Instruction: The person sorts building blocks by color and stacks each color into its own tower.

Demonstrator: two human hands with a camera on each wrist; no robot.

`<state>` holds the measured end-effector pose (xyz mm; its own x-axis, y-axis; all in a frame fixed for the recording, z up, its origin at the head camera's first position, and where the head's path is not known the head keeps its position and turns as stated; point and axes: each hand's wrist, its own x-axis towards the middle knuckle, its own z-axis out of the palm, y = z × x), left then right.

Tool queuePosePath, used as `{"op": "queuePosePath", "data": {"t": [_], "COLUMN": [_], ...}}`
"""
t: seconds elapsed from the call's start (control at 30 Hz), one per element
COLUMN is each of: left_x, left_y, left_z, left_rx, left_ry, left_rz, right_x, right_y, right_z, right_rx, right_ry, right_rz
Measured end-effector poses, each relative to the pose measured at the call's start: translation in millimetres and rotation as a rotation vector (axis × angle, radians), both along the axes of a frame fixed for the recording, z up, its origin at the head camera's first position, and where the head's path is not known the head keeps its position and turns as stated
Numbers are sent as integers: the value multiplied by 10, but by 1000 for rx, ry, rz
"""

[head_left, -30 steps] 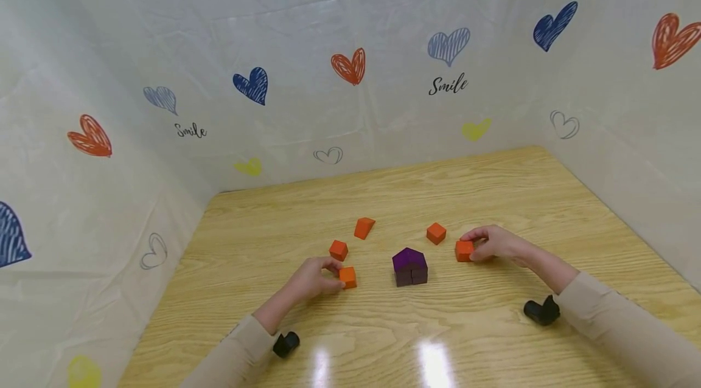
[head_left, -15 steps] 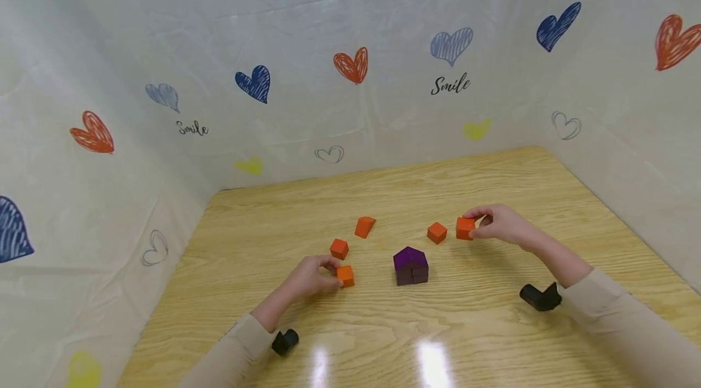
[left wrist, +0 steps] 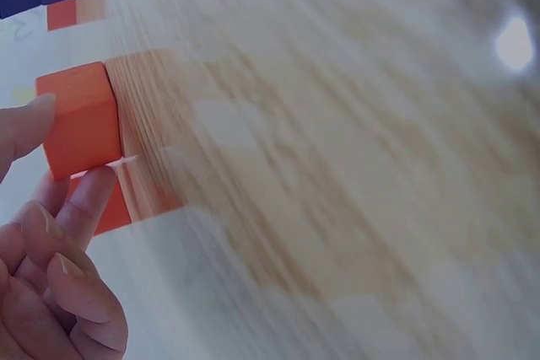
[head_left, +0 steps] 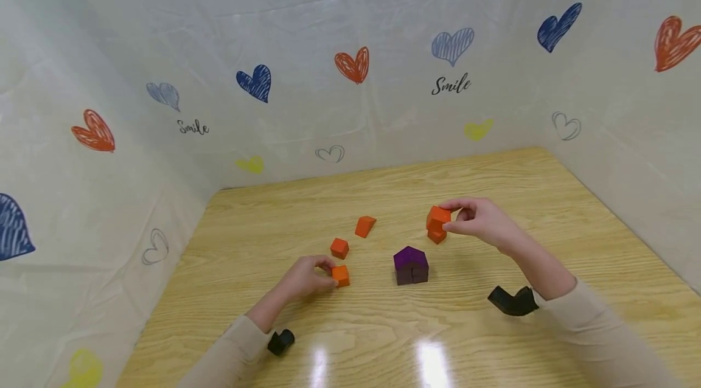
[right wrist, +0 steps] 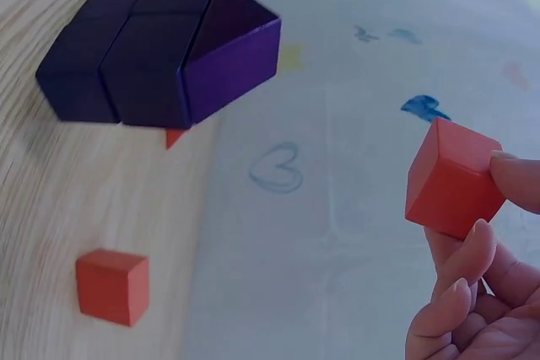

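Note:
My left hand (head_left: 305,278) pinches an orange cube (head_left: 341,276) on the table, thumb on one side and fingertips on another, as the left wrist view shows. My right hand (head_left: 484,225) grips a second orange cube (right wrist: 454,179) between thumb and fingers, raised off the table. In the head view this cube overlaps a loose orange cube (head_left: 437,236) behind it; the right wrist view shows the two apart. Between the hands stands a purple house-shaped group of blocks (head_left: 411,265), with a pointed top over dark cubes.
Another orange cube (head_left: 339,248) lies just beyond my left hand. Farther back is an orange wedge-like block (head_left: 364,226). Heart-printed sheeting (head_left: 285,132) walls the wooden table (head_left: 263,211) at the back and both sides.
My right hand has lifted its orange cube and carried it back and to the left. My left hand has slid slightly left with its cube. The purple blocks stay put.

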<state>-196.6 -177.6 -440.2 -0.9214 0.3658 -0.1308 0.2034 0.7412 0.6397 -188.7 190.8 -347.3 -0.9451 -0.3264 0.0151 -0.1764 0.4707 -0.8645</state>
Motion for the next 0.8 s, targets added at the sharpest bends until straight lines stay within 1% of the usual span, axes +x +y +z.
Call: {"op": "queuePosePath", "data": {"t": [0.17,0.27,0.47,0.67,0.8], "left_x": [14,15,21,40,37], "left_y": [-21,-34,-63,-73,-66], "left_z": [22,22,21,20,34], "left_rx": [-4,-13,-11,-19,-16], "left_ry": [-1,-8,-9,-9,-13], "left_rz": [0,11,8,13,14], "right_x": [59,76,105,141,157], "right_y": [-222,-347,-607,-915,-1127], "right_z": [42,42,4,-105,-246], "right_rx": [-48,-74,-98,-148,-130], "right_ry": [-13,-28,-37,-80,-50], "right_rz": [61,77,103,184,220]}}
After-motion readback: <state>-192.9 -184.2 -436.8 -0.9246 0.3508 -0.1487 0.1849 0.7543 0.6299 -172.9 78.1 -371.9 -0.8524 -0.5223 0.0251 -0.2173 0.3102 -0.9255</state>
